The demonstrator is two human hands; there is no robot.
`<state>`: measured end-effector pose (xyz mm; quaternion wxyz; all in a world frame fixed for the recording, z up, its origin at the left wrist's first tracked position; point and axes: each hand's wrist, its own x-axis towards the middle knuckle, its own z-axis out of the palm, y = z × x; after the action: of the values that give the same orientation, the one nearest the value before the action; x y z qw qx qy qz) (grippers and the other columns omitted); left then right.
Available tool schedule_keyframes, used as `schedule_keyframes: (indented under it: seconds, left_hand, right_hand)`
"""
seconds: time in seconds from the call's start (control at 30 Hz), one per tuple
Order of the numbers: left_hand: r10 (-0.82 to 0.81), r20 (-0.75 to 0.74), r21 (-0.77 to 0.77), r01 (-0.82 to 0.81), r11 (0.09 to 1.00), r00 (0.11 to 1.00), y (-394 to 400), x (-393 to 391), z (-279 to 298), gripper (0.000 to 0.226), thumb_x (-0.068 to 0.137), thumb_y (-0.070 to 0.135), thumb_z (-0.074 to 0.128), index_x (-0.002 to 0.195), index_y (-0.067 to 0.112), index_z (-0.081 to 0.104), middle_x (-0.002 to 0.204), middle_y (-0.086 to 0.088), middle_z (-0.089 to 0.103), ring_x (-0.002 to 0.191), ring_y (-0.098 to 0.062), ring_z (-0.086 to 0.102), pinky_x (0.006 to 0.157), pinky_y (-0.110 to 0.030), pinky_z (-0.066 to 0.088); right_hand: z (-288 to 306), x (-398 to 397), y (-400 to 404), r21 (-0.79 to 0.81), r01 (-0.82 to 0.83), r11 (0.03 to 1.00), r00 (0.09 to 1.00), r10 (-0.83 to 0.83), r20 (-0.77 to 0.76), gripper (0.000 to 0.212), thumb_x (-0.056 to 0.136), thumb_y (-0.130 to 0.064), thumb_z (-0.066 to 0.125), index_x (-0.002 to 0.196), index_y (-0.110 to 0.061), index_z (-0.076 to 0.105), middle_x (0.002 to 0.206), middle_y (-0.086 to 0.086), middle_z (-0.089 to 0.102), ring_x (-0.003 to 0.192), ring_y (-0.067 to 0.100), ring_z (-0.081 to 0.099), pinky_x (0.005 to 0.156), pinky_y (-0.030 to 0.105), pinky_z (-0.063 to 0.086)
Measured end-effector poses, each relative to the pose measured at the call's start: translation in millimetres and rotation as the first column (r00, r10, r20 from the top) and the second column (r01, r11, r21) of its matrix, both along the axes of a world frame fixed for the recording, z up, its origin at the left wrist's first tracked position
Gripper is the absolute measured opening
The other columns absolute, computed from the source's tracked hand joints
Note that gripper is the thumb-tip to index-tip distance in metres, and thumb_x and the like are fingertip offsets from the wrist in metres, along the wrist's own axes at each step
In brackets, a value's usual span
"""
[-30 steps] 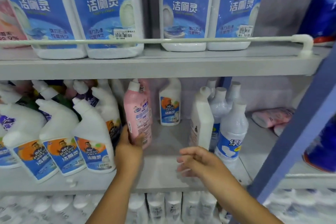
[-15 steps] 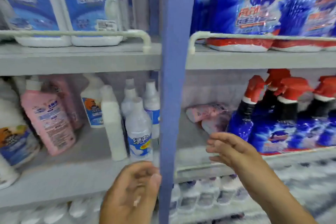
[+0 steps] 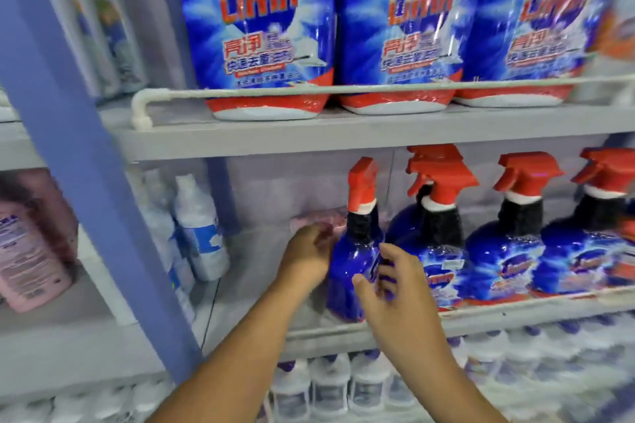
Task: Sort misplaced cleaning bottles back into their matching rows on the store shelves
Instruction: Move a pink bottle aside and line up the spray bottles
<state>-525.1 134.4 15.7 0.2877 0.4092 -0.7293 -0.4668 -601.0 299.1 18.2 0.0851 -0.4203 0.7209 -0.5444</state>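
A pink bottle lies on its side at the back of the middle shelf, behind a blue spray bottle with a red trigger. My left hand reaches in left of that spray bottle, and its fingertips are at the pink bottle; blur hides any grip. My right hand hovers with loosely spread fingers just in front of the same spray bottle. More blue spray bottles stand in a row to the right.
A blue upright post divides the shelf bays. Left of it stand a pink bottle and white bottles. Big blue Limn refill bags fill the upper shelf behind a white rail. Several white bottles crowd the shelf below.
My view swung right from the white-bottle bay to the spray-bottle bay. My left hand let go of the pink upright bottle and reached behind the leftmost spray bottle. My right hand moved in front of it.
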Motion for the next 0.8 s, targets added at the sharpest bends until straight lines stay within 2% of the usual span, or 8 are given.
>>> schedule_keyframes:
  seconds: [0.07, 0.13, 0.23, 0.33, 0.47, 0.57, 0.7, 0.8]
  left_hand:
    - [-0.118, 0.019, 0.107, 0.115, 0.988, 0.993, -17, -16, -1, 0.037, 0.076, 0.049, 0.055, 0.099, 0.025, 0.071, 0.106, 0.003, 0.072, 0.108, -0.022, 0.068, 0.1, -0.03, 0.052]
    - [-0.178, 0.071, 0.126, 0.168, 0.978, 0.982, -28, -25, -10, 0.021, 0.085, 0.038, 0.058, 0.091, 0.021, 0.07, 0.093, -0.001, 0.075, 0.096, -0.026, 0.07, 0.09, -0.038, 0.058]
    - [-0.217, 0.076, 0.207, 0.198, 0.958, 0.973, -39, -35, -16, 0.021, 0.08, 0.039, 0.063, 0.078, 0.023, 0.076, 0.085, -0.003, 0.078, 0.078, -0.017, 0.069, 0.089, -0.045, 0.059]
    - [-0.176, 0.055, 0.274, 0.155, 0.949, 0.983, -45, -34, -14, 0.032, 0.076, 0.049, 0.066, 0.092, 0.022, 0.074, 0.111, -0.011, 0.073, 0.1, -0.028, 0.07, 0.096, -0.049, 0.057]
    - [-0.205, 0.419, 0.134, 0.163, 0.978, 0.885, -52, -19, -9, 0.029, 0.097, 0.04, 0.054, 0.121, 0.029, 0.064, 0.118, -0.012, 0.072, 0.099, -0.033, 0.073, 0.081, -0.042, 0.062]
    - [-0.172, 0.653, 0.051, 0.184, 0.982, 0.738, -36, 9, 8, 0.018, 0.079, 0.044, 0.069, 0.088, 0.028, 0.066, 0.091, 0.004, 0.073, 0.083, -0.014, 0.069, 0.074, -0.027, 0.055]
    - [0.069, 0.567, 0.023, -0.099, 0.995, 0.821, 3, 52, 4, 0.045, 0.062, 0.056, 0.086, 0.081, 0.029, 0.055, 0.082, 0.011, 0.065, 0.07, -0.007, 0.063, 0.061, -0.023, 0.05]
    - [0.386, 0.184, 0.008, -0.394, 0.919, 0.904, 30, 72, -8, 0.05, 0.067, 0.049, 0.089, 0.095, 0.028, 0.055, 0.085, 0.009, 0.069, 0.062, -0.006, 0.064, 0.042, -0.022, 0.046]
  right_hand:
    - [-1, -6, -6, 0.065, -0.025, 0.998, 0.994, 0.032, -0.106, 0.07, 0.087, -0.032, 0.075, 0.148, -0.021, 0.041, 0.139, -0.011, 0.042, 0.127, 0.006, 0.045, 0.107, 0.019, 0.034]
    - [2, -10, -14, 0.074, -0.057, 0.996, 0.993, 0.064, -0.101, 0.074, 0.089, -0.034, 0.073, 0.152, -0.022, 0.035, 0.14, -0.015, 0.038, 0.128, 0.0, 0.038, 0.105, 0.013, 0.027]
    - [9, -22, -31, 0.018, -0.073, 0.997, 0.997, 0.074, -0.038, 0.059, 0.09, -0.034, 0.073, 0.142, -0.028, 0.044, 0.129, -0.016, 0.046, 0.118, -0.002, 0.045, 0.102, 0.018, 0.036]
    - [21, -33, -46, -0.02, -0.084, 0.996, 0.996, 0.084, 0.021, 0.042, 0.088, -0.035, 0.073, 0.126, -0.031, 0.056, 0.116, -0.013, 0.063, 0.106, -0.002, 0.06, 0.09, 0.015, 0.047]
    - [24, -35, -56, -0.016, -0.061, 0.998, 0.998, 0.061, 0.003, 0.038, 0.085, -0.034, 0.076, 0.119, -0.033, 0.058, 0.11, -0.012, 0.066, 0.098, 0.002, 0.064, 0.079, 0.017, 0.048]
    - [18, -39, -58, 0.002, -0.056, 0.998, 0.997, 0.056, -0.045, 0.043, 0.086, -0.036, 0.076, 0.124, -0.03, 0.057, 0.116, -0.008, 0.064, 0.101, 0.008, 0.063, 0.081, 0.018, 0.047]
    - [14, -42, -61, -0.012, -0.084, 0.996, 0.993, 0.083, -0.08, 0.038, 0.088, -0.032, 0.075, 0.122, -0.029, 0.057, 0.115, -0.008, 0.064, 0.098, 0.005, 0.062, 0.075, 0.006, 0.044]
    - [12, -40, -69, -0.034, -0.114, 0.993, 0.989, 0.111, -0.1, 0.042, 0.089, -0.031, 0.075, 0.126, -0.028, 0.056, 0.117, -0.007, 0.063, 0.101, 0.008, 0.062, 0.082, 0.012, 0.046]
